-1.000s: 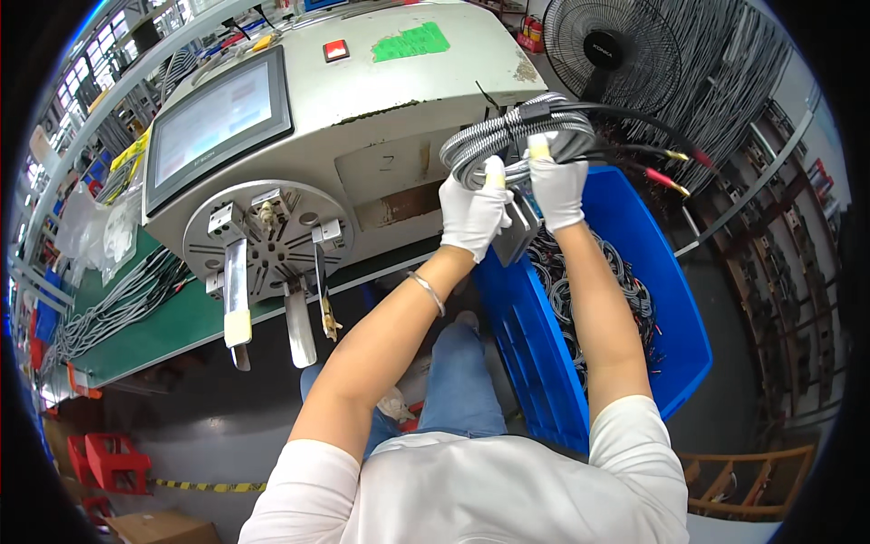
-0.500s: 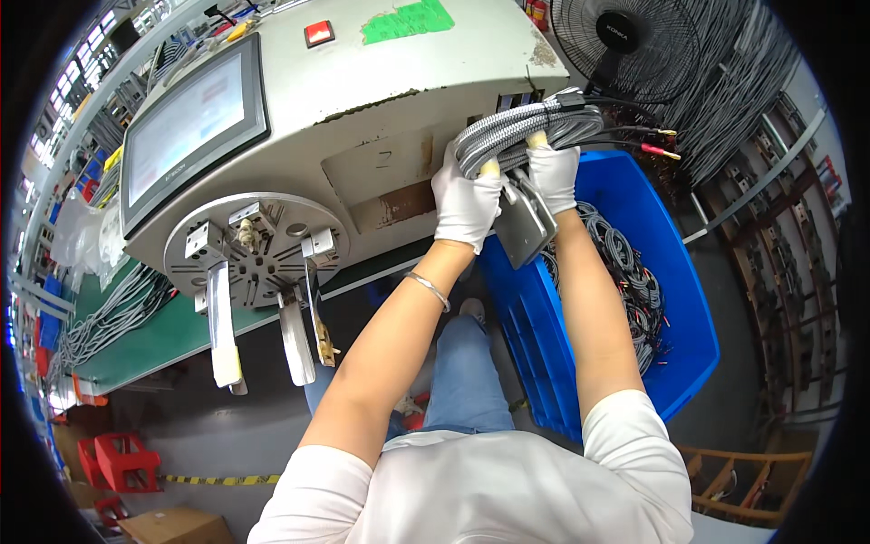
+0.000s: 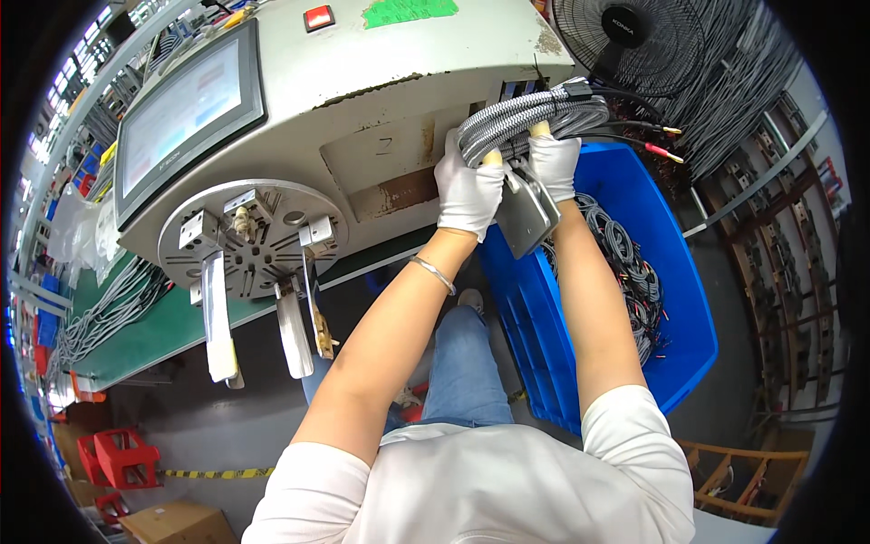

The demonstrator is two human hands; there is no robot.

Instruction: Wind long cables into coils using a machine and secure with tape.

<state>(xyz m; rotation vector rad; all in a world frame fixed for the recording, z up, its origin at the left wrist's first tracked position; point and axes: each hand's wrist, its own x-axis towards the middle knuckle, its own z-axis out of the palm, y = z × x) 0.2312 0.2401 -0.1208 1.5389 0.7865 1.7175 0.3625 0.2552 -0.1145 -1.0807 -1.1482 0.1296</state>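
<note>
- A coiled bundle of grey braided cable [image 3: 535, 118], with loose black leads ending in small red and gold plugs, was held up in front of the machine's beige housing, above the far end of the blue bin; the coil was already wound and off the winding disc, so that part was judged done.
- The bundle was gripped by the white-gloved left hand [image 3: 468, 190], fingers curled shut around its left side, thumb tip uncovered.
- The white-gloved right hand [image 3: 553, 163] was closed on the bundle's right side, just beside the left hand; a flat grey metal plate [image 3: 524, 216] hung below the two hands, and how it was held could not be told.
- The large blue plastic bin [image 3: 675, 272] beneath already held many similar grey coils; the bundle had not yet been laid among them, which was judged the step left.
- The round grey winding disc [image 3: 254, 238] with its pale pegs stood bare of cable, well apart to the left.
- A dark-framed touchscreen [image 3: 186, 113] was mounted above it, and a black floor fan [image 3: 634, 41] stood behind.
</note>
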